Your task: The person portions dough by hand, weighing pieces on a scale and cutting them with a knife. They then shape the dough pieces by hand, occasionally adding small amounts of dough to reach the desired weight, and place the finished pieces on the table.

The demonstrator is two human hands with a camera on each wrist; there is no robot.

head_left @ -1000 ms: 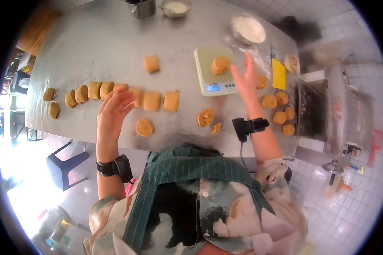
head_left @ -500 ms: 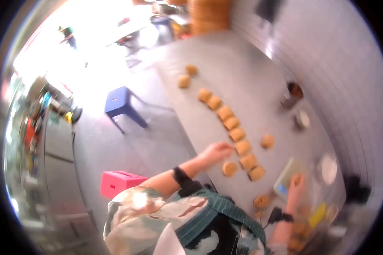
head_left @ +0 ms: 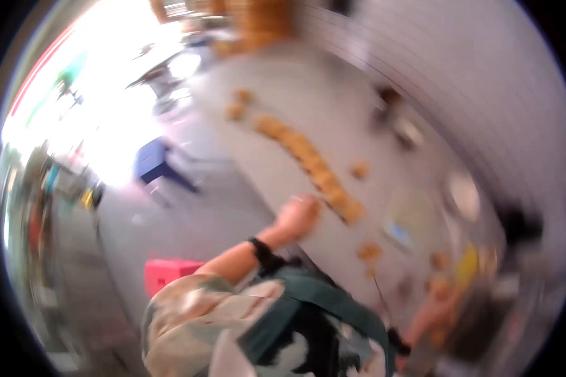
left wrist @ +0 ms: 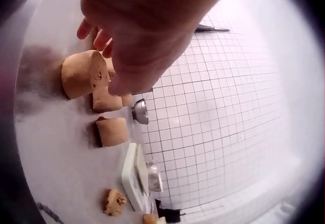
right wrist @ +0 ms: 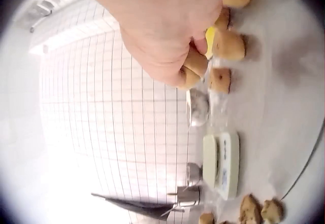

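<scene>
My right hand (right wrist: 167, 31) grips a piece of tan dough (right wrist: 197, 62) between thumb and fingers. It is over the right end of the table, close to several other dough pieces (right wrist: 229, 45). In the blurred head view the same hand (head_left: 431, 314) is low at the right. My left hand (head_left: 297, 217) hovers beside the near end of a curved row of dough pieces (head_left: 308, 157). In the left wrist view its fingers hang loosely curled and hold nothing, just over a round dough piece (left wrist: 78, 74).
A pale green kitchen scale (right wrist: 231, 165) has a bare plate. Torn dough scraps (head_left: 369, 252) lie in front of it. A bowl of white powder (right wrist: 198, 107) and a yellow scraper (head_left: 466, 267) are at the right. A blue stool (head_left: 154, 160) and a pink stool (head_left: 170, 275) stand left of the table.
The head view has swung toward the left. My right hand took the dough piece off the scale and carried it to the right end. My left hand stays near the row.
</scene>
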